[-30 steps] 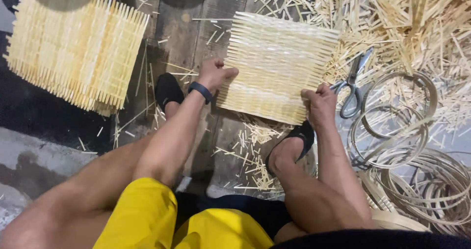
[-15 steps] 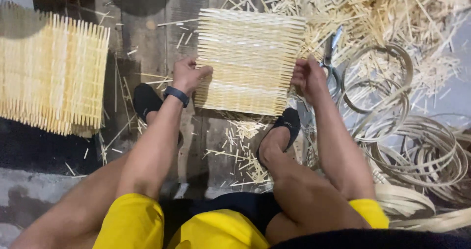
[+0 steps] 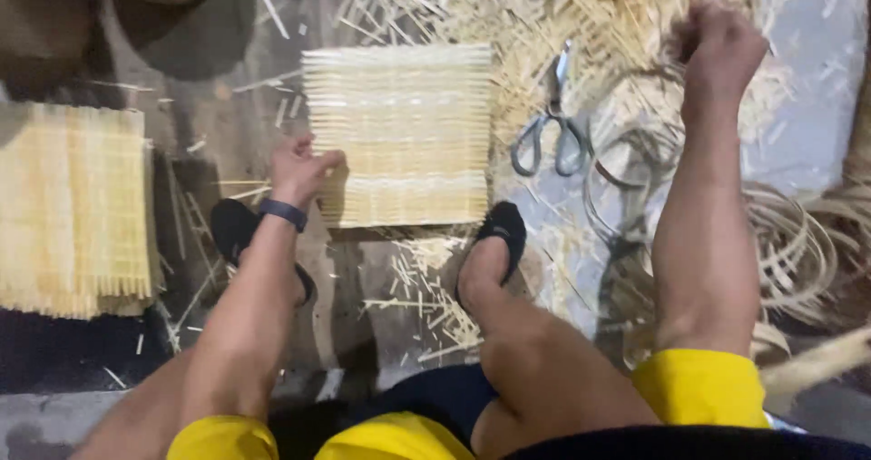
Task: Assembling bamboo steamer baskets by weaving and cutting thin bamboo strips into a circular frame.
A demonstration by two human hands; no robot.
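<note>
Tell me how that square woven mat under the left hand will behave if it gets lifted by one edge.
The woven mat lies flat and keeps straight edges, so it would probably stay fairly stiff, bending a little. Made of thin pale strips, it is likely light for its size. Loose strip ends stick out along its sides near the left hand, so those may snag or snap if it is pulled roughly.

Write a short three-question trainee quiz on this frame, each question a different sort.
1. True or false: the left hand rests on the left edge of the woven mat.
2. What is the right hand reaching into? A) loose pale strips B) coiled strips C) scissors
3. Fill in: the scissors lie to the ___ of the mat.

Key: 1 true; 2 A; 3 right.
</note>
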